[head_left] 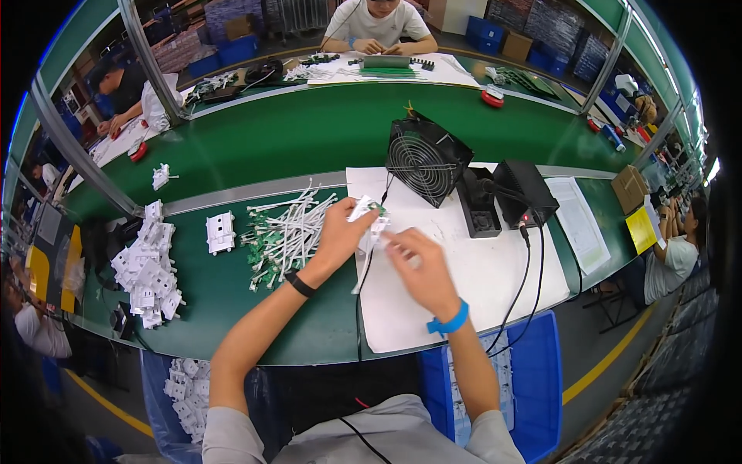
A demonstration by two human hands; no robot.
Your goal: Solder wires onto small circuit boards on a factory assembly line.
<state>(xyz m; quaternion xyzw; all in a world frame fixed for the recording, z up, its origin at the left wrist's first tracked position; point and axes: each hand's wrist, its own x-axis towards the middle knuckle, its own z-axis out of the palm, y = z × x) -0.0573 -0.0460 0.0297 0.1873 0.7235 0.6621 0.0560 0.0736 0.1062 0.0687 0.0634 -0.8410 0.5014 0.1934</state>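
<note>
My left hand, with a black band at the wrist, grips a small white plastic housing with a bit of green circuit board at its top. A white cable hangs below it. My right hand, with a blue wrist strap, is beside the housing, fingers curled and smeared by motion; whether they hold anything is unclear. Left of my left hand lies a heap of white cables with green boards. A single white housing sits further left, and past it rises a pile of white housings.
A black fan and a black power box with cords stand on the white sheet. Beyond is a green conveyor belt carrying one white part. Blue bins flank me below. Co-workers sit across and aside.
</note>
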